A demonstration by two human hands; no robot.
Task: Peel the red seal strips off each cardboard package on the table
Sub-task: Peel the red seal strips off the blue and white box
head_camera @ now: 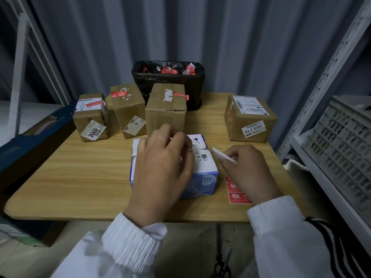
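Far-left box (90,119): far left on the table (80,177); first strip (93,103) lies flat across its top, unpeeled.
Second box (128,113): just right of it; second strip (118,94) on top, with torn paper around it.
Third box (166,115): in front of the bin (168,83); third strip (180,95) on top, its right end apparently lifted at the edge.
Blue-and-white box (202,169): near centre; no red strip visible on it.
Left hand (162,167): fingers curled over that box's top, holding it down.
Right hand (249,171): near right, thumb and fingers pinching a white strip (222,155), clear of the box.
Right box (253,121): far right; side strip (230,115) on its left face.
Handling: strips judged thin, light, sticky and prone to tearing. Take a lifted end and pull low and slowly, steadying the light box.
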